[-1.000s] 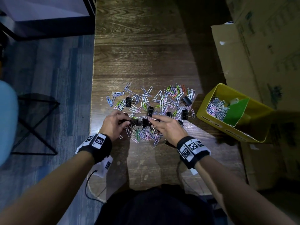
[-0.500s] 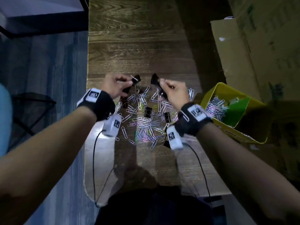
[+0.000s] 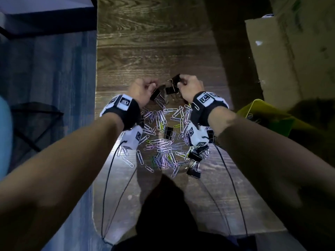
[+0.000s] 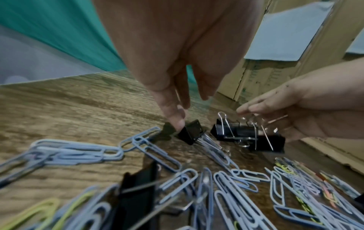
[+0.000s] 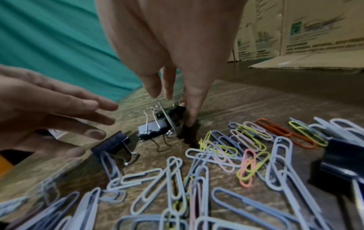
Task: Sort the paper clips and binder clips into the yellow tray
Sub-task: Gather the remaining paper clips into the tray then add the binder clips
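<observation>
My left hand (image 3: 143,89) hovers at the far edge of the pile with straight fingers, and one fingertip (image 4: 178,123) touches a black binder clip (image 4: 191,132) that lies on the wooden table (image 3: 145,42). Just to its right, my right hand (image 3: 189,86) pinches another black binder clip (image 5: 174,112) set down on the table. A third binder clip (image 5: 153,129) lies between them. The heap of coloured paper clips (image 3: 163,144) spreads below both wrists. My right forearm hides much of the yellow tray (image 3: 253,109) at the right.
More black binder clips (image 3: 168,133) (image 3: 194,156) lie among the paper clips. Cardboard boxes (image 3: 290,51) stand along the right side. The table's left edge (image 3: 96,105) drops to a blue floor. Thin cables hang from both wristbands.
Both hands picked binder clips from the near side of the pile and carried them to its far edge. They have now lowered them to the table, and the left fingers have straightened.
</observation>
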{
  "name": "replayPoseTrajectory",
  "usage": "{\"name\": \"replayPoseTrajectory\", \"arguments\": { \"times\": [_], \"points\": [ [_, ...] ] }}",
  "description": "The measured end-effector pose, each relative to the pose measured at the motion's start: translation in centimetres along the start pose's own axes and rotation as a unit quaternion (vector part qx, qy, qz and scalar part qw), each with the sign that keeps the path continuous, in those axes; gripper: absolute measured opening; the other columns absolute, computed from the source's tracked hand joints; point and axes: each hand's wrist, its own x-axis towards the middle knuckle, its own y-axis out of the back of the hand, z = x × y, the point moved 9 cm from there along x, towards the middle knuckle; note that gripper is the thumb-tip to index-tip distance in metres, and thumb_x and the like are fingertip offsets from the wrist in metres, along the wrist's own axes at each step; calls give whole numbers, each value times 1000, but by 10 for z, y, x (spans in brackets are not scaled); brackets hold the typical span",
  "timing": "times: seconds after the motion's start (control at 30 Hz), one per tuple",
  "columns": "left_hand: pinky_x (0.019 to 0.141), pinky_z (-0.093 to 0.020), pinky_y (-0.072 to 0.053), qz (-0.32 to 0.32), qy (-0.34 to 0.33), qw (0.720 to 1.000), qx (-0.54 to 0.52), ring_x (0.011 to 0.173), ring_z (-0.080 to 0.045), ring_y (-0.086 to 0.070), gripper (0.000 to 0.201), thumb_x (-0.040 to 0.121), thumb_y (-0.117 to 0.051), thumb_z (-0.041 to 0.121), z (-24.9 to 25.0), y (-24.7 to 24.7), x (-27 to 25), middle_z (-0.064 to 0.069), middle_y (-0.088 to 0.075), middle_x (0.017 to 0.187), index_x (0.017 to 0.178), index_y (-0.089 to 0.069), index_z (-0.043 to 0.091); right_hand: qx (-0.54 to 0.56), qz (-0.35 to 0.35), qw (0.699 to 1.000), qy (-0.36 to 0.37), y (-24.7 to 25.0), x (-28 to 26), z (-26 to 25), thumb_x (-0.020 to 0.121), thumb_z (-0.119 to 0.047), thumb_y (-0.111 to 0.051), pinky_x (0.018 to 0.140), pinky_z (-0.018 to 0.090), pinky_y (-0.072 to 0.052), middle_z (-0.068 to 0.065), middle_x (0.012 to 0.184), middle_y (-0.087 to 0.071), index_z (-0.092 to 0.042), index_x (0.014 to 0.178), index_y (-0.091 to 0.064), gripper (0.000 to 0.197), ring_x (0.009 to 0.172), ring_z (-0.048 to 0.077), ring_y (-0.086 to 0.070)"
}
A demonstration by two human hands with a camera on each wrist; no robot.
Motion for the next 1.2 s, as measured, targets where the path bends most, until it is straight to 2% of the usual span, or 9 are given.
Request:
{"name": "replayPoseTrajectory", "arguments": {
  "times": [0.07, 0.17, 0.27, 0.33, 0.57, 0.73, 0.83, 0.97, 1.2],
  "points": [
    [74, -21, -47, 55, -18, 998, -17, 99, -12, -58, 30, 93, -51, 17, -8, 20, -22, 0, -62, 120, 121, -58, 28, -15, 9, 1000, 16, 3, -6, -5, 90, -23, -60, 104, 26, -39, 8, 132, -57, -20, 130, -56, 40, 119, 22, -54],
    [97, -36, -44, 115, -14, 993, 23, 118, -19, -51, 39, 94, -49, 16, -48, 43, -61, -6, -51, 136, 131, -48, 26, -36, 18, 997, 64, 5, -30, -20, 90, -21, -60, 111, 24, -23, 11, 145, -38, -19, 138, -46, 50, 133, 24, -38],
    [115, -41, -17, 45, -8, 991, 125, 141, -24, -20, 53, 95, -46, 26, -98, 20, -95, -9, -20, 153, 144, -27, 18, -24, -3, 991, 135, -4, -74, -33, 92, -17, -57, 106, 19, -19, 9, 136, -44, -20, 133, -51, 42, 128, 20, -41],
    [115, -49, -9, -14, -11, 986, 165, 144, -25, -6, 58, 96, -41, 30, -119, -4, -115, -8, -9, 156, 147, -17, 15, -16, -40, 985, 164, -18, -107, -32, 92, -15, -56, 110, 31, -30, 7, 125, -51, -19, 124, -59, 32, 118, 20, -48],
    [114, -48, -3, -29, 1, 985, 170, 144, -26, -2, 54, 98, -30, 34, -112, -48, -176, -5, -10, 156, 147, -18, 14, -155, -174, 957, 175, -89, -195, 22, 90, -17, -57, 99, 42, -43, 4, 120, -55, -21, 113, -63, 25, 117, 21, -47],
    [115, -41, 2, -113, -48, 979, 163, 141, -16, 11, 69, 88, -16, 52, -88, -97, -222, 2, 1, 155, 147, -11, 18, -197, -96, 954, 203, -93, -207, 43, 80, -10, -58, 100, 41, -42, 12, 126, -45, -15, 124, -56, 44, 122, 29, -39],
    [116, -48, -14, -92, -66, 981, 156, 143, -18, -5, 72, 84, -23, 57, -82, -89, -227, -2, -12, 156, 146, -20, 21, -247, -116, 941, 199, -99, -206, 53, 84, -22, -62, 108, 44, -34, 16, 138, -30, -15, 143, -31, 67, 132, 33, -26],
    [90, -49, -46, -6, 11, 969, 246, 117, -33, -41, 79, 71, -56, 66, -86, -50, -220, -8, -35, 136, 138, -27, 35, -348, -133, 905, 202, -118, -198, 65, 78, -20, -74, 108, 46, -35, 21, 147, -21, -16, 149, -6, 98, 134, 36, -23],
    [94, -39, -36, -78, 55, 964, 248, 106, -33, -39, 68, 79, -66, 32, -72, -82, -227, -13, -35, 128, 138, -34, 23, -331, -179, 904, 203, -112, -205, 54, 83, 6, -50, 94, 49, -47, 19, 139, -32, -11, 137, -40, 57, 128, 39, -29]
  ]
}}
